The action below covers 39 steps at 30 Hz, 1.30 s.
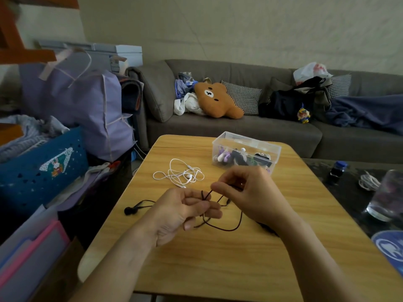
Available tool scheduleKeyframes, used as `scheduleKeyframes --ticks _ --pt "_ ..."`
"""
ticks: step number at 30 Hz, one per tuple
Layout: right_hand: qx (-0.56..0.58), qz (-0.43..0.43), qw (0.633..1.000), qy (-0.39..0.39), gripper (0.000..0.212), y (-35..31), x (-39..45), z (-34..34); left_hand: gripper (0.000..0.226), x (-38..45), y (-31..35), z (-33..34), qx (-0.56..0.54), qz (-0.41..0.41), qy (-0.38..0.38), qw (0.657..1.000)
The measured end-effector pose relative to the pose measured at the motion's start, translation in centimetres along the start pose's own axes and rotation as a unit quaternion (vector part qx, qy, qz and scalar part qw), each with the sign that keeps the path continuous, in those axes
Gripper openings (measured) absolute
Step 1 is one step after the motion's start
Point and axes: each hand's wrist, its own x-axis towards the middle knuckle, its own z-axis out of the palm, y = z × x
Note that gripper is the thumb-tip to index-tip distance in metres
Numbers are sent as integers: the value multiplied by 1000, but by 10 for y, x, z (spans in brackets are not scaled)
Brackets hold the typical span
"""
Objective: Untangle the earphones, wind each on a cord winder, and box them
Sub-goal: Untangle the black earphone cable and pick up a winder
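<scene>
left hand [185, 211] sits palm up over the wooden table [218, 258], fingers curled round loops of the dark earphone cord [226, 227]. one black earbud [130, 210] of that cord lies on the table to its left. white earphones [181, 173] rest in a loose tangle further back, untouched. right hand [246, 197] pinches the same dark cord between thumb and forefinger, just beside the left fingertips. clear plastic box [246, 152] stands behind the hands, holding wound cords.
</scene>
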Motion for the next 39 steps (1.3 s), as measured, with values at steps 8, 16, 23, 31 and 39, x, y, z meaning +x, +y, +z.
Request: scheduleKeyframes --ticks 8,16,23,31,39 --pt "47 46 997 45 16 7 1 10 13 -2 8 -8 42 -28 -82 995" --pt "-8 80 997 -15 19 13 3 20 15 -3 13 -3 -140 41 2 989" --pt "-52 43 987 -144 21 -4 -3 37 30 8 8 -1 -140 135 152 969" --pt "-35 -5 997 -72 27 -15 -3 25 15 8 2 5 100 173 102 974" --pt "4 49 998 -24 24 0 -3 -5 39 -2 -1 9 247 67 6 967"
